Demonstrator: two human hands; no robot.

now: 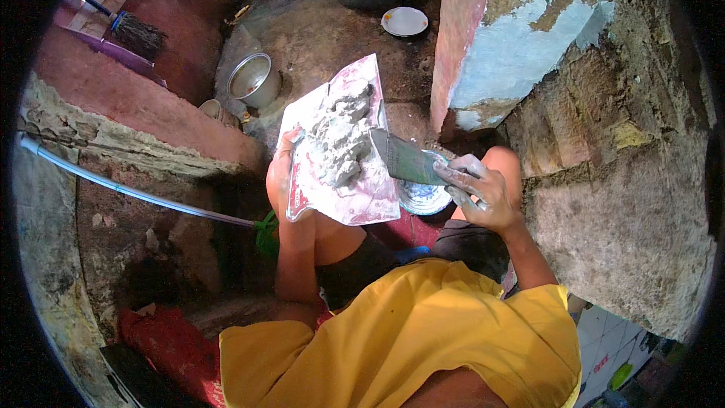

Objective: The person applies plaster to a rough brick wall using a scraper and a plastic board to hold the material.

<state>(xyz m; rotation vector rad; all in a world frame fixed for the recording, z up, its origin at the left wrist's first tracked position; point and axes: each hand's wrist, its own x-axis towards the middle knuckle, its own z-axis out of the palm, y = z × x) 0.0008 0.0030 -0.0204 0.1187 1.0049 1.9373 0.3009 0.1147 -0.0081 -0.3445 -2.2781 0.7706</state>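
Clearly, the scraper (408, 160) is gripped in the right hand (487, 195), its handle end pinched between bent, paste-smeared fingers and thumb. By the left hand (285, 157) the board (377, 204) is held at its left edge, with the thumb side showing; how the fingers lie underneath cannot be told.

Between the hands, the grey paste (346, 136) is heaped on the board, its long axis pointed away from the body and leaned slightly right at the far end. The scraper is laid crosswise to that heap, its front edge brought up to the right side; whether paste is touched cannot be told. The left hand is set nearer, just beside the heap.

Farther out, the bowl (427, 201) is partly covered by the scraper, and a metal pot (253, 85) is seen beyond the board, to the left.
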